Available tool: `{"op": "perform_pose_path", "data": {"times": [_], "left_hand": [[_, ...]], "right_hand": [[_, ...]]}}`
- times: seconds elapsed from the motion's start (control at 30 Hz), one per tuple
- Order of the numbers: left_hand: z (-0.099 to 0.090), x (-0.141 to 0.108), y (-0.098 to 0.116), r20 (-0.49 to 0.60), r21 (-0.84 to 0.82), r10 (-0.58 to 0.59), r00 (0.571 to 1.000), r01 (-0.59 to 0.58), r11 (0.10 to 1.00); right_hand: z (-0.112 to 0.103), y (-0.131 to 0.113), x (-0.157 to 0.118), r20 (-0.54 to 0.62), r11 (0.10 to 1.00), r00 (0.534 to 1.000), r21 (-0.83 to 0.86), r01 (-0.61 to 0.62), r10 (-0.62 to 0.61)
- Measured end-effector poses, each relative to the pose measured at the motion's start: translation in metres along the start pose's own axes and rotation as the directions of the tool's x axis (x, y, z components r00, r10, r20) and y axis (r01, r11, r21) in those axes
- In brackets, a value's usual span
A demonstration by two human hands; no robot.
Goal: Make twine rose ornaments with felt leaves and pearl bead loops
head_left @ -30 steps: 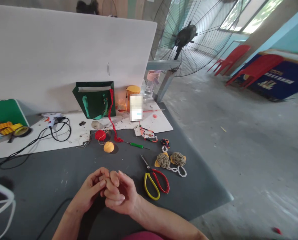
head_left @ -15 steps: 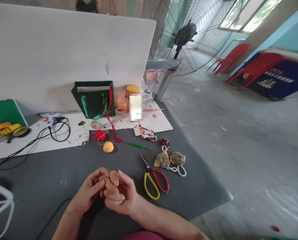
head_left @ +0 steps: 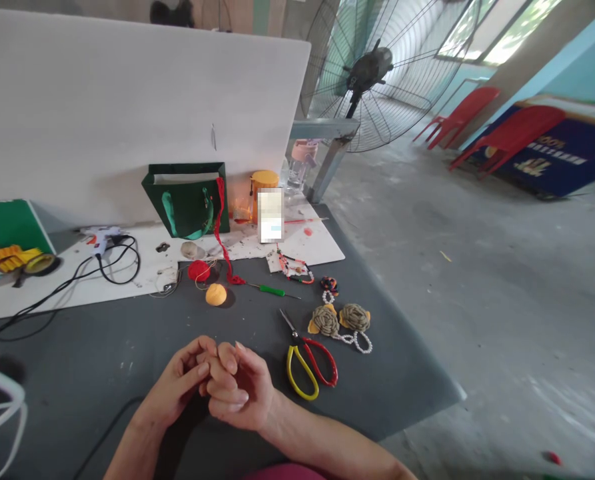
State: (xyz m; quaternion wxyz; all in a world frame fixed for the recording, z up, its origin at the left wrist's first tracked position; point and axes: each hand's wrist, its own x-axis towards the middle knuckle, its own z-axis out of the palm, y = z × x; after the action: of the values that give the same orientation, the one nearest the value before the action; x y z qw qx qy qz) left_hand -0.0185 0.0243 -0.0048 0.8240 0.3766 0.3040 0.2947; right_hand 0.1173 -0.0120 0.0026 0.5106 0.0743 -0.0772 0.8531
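Over the near part of the grey table, my left hand (head_left: 184,373) and my right hand (head_left: 242,387) are pressed together. The fingers of both are curled and closed. Left fingertips touch the right hand's bent fingers; anything held between them is hidden or too small to make out. Right of my right hand lie scissors (head_left: 302,360) with one yellow and one red handle, tips pointing away. Beyond my hands are a yellow yarn ball (head_left: 216,295), a red yarn ball (head_left: 198,271) and a green-handled crochet hook (head_left: 272,291) beside a red crocheted strip (head_left: 222,243).
Crocheted turtle-like pieces (head_left: 326,321) with white bead loops (head_left: 363,343) lie right of the scissors. Behind stand a dark green paper bag (head_left: 187,200) and an orange-lidded jar (head_left: 264,179). A glue gun (head_left: 100,239) with its cord is at left. A large fan (head_left: 372,70) stands behind.
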Motion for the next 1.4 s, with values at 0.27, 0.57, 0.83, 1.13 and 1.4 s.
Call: {"op": "perform_pose_path", "data": {"times": [0.27, 0.57, 0.83, 1.13, 1.4], "left_hand": [[-0.0003, 0.0, -0.0002, 0.047, 0.008, 0.017, 0.999, -0.017, 1.0], [-0.0032, -0.0001, -0.0011, 0.061, 0.021, 0.016, 0.998, -0.017, 1.0], [-0.0019, -0.0003, -0.0006, 0.062, 0.025, 0.012, 0.998, -0.013, 1.0], [-0.0012, 0.0003, -0.0019, 0.051, 0.022, 0.004, 0.999, -0.005, 1.0], [0.0012, 0.0009, -0.0008, 0.057, 0.026, 0.003, 0.998, -0.005, 1.0]], "right_hand": [[-0.003, 0.0012, -0.0002, 0.037, 1.0, 0.999, 0.02, 0.014, -0.014], [-0.003, 0.0015, 0.0, 0.06, 1.0, 0.998, 0.019, 0.013, -0.014], [-0.0021, 0.0005, 0.0003, 0.061, 1.0, 0.998, 0.009, 0.009, -0.009], [-0.0034, 0.0008, -0.0002, 0.021, 1.0, 1.0, -0.004, -0.003, 0.003], [-0.0042, 0.0004, -0.0001, 0.029, 1.0, 1.0, -0.001, -0.011, 0.011]]}}
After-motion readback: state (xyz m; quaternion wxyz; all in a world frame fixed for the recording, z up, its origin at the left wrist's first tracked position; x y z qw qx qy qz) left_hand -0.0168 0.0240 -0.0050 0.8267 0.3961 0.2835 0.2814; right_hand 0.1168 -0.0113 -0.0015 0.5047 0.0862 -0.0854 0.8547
